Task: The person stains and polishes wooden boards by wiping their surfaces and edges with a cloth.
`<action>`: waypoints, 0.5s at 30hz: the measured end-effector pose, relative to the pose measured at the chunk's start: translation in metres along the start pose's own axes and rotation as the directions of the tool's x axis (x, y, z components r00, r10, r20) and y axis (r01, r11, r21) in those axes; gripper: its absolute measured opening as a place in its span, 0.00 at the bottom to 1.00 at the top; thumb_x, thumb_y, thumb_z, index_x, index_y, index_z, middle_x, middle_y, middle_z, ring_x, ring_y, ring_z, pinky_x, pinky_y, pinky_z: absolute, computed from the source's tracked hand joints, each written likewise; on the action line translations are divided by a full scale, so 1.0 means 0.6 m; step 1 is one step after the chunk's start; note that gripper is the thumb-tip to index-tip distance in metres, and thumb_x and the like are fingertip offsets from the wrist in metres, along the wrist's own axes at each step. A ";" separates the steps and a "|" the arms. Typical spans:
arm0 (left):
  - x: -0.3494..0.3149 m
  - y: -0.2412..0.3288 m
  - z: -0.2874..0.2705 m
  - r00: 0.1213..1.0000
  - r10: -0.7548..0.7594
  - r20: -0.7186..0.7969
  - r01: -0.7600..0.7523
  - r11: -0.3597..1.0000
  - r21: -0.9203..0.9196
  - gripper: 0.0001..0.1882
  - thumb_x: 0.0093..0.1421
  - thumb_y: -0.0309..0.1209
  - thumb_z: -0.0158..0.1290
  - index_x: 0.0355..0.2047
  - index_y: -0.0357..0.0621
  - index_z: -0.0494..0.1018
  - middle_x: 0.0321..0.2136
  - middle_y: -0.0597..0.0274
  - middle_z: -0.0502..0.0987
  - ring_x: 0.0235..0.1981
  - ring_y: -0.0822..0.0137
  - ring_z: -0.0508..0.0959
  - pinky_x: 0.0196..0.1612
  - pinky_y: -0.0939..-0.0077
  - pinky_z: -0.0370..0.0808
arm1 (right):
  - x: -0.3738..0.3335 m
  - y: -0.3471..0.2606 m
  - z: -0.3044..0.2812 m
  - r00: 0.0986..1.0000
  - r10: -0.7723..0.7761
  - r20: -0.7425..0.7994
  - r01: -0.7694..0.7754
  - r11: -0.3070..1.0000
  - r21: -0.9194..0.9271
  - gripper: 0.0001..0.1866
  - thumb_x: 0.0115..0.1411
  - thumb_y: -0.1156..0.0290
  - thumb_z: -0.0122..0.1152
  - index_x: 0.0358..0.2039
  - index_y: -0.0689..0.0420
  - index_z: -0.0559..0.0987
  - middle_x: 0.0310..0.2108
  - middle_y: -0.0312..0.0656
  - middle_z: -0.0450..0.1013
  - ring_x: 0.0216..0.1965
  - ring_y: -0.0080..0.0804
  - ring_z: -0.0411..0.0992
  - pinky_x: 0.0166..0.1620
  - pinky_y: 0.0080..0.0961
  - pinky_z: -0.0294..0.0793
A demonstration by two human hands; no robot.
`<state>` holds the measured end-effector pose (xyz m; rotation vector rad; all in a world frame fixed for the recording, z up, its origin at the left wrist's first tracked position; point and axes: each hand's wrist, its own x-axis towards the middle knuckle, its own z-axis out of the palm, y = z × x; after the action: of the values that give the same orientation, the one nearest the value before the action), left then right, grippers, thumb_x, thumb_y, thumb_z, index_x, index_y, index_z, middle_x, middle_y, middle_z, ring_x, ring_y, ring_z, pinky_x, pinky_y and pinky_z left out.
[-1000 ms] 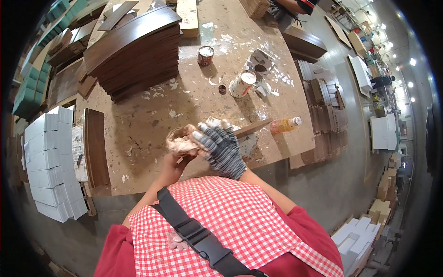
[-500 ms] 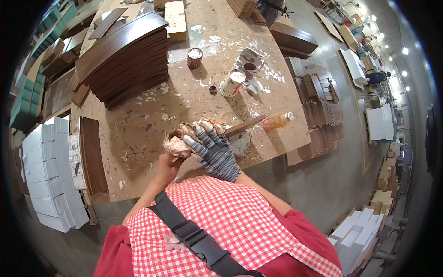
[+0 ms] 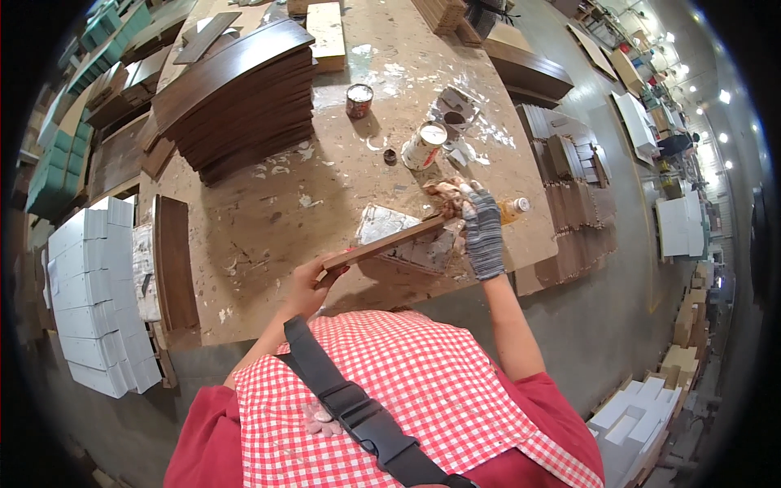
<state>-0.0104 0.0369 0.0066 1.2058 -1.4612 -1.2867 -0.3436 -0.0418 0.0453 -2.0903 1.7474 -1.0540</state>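
Note:
My bare left hand (image 3: 306, 289) grips the near-left end of a narrow brown wooden board (image 3: 384, 244), held slanting up to the right over the table edge. At the board's far right end, my right hand (image 3: 483, 232), in a grey striped glove with pale fingertips, clutches a crumpled, brown-stained rag (image 3: 447, 195) against the wood. Beneath the board lies a flat, white-smeared piece (image 3: 381, 221), partly covered. A bottle of amber liquid (image 3: 511, 211) stands just right of the glove, partly hidden by it.
On the worn worktable (image 3: 268, 211) stand a white-topped can (image 3: 425, 146), a smaller open can (image 3: 359, 101) and a small dark cap (image 3: 390, 156). A tall stack of dark boards (image 3: 244, 106) occupies the back left. White panels (image 3: 91, 293) are piled left, brown boards (image 3: 569, 220) right.
My right hand has slid the rag rightward along the board to its far end. The hands are now apart, and the board between them is exposed.

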 end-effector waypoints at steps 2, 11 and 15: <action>-0.004 0.000 0.000 1.000 0.015 -0.008 -0.015 0.999 0.036 0.16 0.58 0.20 0.53 0.48 0.44 0.73 0.36 0.56 0.80 0.37 0.70 0.78 0.40 0.76 0.74 | 0.012 0.002 -0.004 0.999 0.020 -0.050 -0.011 0.986 0.169 0.15 0.64 0.72 0.47 0.51 0.58 0.72 0.47 0.47 0.69 0.46 0.37 0.68 0.51 0.32 0.68; -0.006 -0.017 0.003 0.999 0.044 -0.026 -0.046 0.996 -0.081 0.17 0.59 0.18 0.51 0.49 0.41 0.72 0.36 0.59 0.80 0.37 0.72 0.78 0.41 0.77 0.74 | 0.038 -0.069 -0.052 0.997 -0.063 0.046 0.058 0.994 0.090 0.17 0.64 0.72 0.47 0.53 0.54 0.70 0.43 0.43 0.71 0.41 0.32 0.69 0.44 0.28 0.70; 0.005 -0.025 0.009 0.999 0.032 -0.034 -0.036 0.992 -0.122 0.16 0.58 0.17 0.51 0.47 0.37 0.72 0.36 0.59 0.80 0.38 0.72 0.78 0.42 0.77 0.74 | -0.005 -0.130 0.043 0.930 -0.289 0.226 0.341 0.909 -0.240 0.19 0.63 0.68 0.45 0.55 0.50 0.69 0.54 0.42 0.66 0.59 0.44 0.59 0.63 0.43 0.50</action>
<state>-0.0140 0.0346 -0.0090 1.1112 -1.3548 -1.3085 -0.2672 -0.0248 0.0712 -2.6195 1.5733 -0.6820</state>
